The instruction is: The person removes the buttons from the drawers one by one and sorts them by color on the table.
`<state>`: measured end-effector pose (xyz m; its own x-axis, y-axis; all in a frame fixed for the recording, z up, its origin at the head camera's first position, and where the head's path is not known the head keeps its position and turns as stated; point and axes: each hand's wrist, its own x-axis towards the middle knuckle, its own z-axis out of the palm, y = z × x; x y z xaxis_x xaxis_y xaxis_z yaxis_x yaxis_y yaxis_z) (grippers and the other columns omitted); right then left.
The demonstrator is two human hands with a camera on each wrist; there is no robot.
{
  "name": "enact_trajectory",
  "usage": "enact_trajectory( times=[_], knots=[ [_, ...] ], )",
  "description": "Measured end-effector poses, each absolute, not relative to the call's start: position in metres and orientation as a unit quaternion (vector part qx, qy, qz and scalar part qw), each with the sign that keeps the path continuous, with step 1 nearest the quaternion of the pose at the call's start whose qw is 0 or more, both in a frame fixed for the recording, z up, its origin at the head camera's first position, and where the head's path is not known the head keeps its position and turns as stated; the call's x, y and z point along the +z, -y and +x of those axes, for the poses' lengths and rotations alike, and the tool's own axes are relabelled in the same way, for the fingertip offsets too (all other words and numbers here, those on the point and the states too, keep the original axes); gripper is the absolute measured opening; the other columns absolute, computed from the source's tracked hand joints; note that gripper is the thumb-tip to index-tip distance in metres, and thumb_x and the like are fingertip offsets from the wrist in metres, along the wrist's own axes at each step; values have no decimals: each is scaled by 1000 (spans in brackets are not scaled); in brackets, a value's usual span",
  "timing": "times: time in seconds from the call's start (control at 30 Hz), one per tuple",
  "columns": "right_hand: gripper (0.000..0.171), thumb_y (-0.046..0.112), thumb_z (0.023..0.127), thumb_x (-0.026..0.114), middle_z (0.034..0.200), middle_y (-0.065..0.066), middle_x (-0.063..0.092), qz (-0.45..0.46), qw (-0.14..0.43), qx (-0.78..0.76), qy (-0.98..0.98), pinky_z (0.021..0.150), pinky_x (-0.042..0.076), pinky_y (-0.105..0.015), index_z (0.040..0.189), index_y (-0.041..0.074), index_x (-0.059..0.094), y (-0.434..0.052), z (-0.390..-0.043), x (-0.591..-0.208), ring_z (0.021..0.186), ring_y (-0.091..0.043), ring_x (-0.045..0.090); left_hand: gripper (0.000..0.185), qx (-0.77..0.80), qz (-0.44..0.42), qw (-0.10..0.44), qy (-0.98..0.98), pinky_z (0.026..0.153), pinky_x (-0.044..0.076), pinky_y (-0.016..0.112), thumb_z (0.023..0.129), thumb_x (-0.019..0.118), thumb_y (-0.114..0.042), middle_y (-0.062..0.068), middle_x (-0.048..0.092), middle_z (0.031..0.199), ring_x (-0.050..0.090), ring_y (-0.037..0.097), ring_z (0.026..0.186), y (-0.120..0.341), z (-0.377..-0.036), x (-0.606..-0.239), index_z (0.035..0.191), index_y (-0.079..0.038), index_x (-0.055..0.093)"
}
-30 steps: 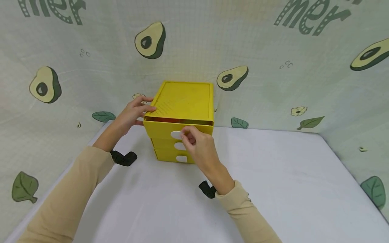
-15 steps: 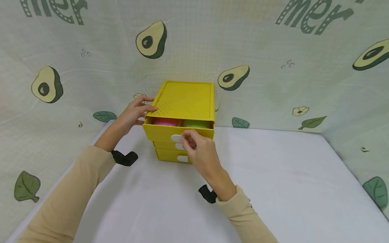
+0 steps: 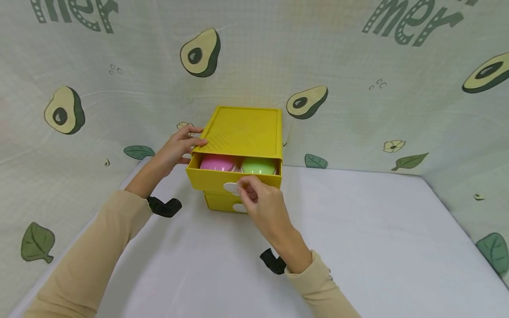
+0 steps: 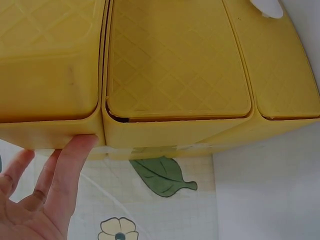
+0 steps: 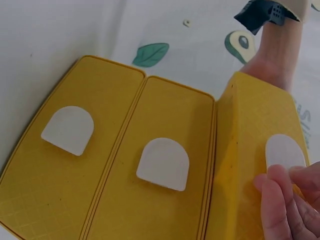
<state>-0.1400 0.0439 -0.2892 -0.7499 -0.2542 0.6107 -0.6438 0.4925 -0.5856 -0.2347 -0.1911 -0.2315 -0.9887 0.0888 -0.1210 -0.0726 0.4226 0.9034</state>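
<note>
Head view, top drawer (image 3: 214, 180) further out, right hand (image 3: 264, 201) pinching handle (image 3: 231, 188)

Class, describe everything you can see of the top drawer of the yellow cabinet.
The top drawer is yellow plastic with a faint diamond pattern and a white rounded tab handle. It is pulled partly out of the cabinet, above two closed drawers. Inside sit a pink round thing and a green one, side by side. The right hand pinches the handle; the left hand touches the cabinet's side.
</note>
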Motion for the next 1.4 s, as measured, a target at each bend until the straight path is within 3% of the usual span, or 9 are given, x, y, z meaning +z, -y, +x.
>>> enact_trajectory(
  times=[1.07, 1.4],
  knots=[
    [15, 9, 82, 70, 79, -1, 69, 291, 242, 393, 838, 58, 52, -16, 94, 6, 63, -45, -109, -287, 63, -7, 59, 53, 524, 12, 76, -848, 98, 41, 54, 92, 51, -39, 13, 37, 140, 45, 34, 116, 191, -235, -230, 138, -18, 34],
    [14, 7, 80, 71, 77, 0, 68, 299, 257, 371, 841, 59, 48, -9, 92, 7, 64, -46, -100, -287, 62, -4, 58, 51, 519, 16, 66, -852, 96, 43, 54, 93, 51, -37, 14, 39, 138, 47, 33, 111, 189, -232, -230, 137, -18, 34]
  ],
)
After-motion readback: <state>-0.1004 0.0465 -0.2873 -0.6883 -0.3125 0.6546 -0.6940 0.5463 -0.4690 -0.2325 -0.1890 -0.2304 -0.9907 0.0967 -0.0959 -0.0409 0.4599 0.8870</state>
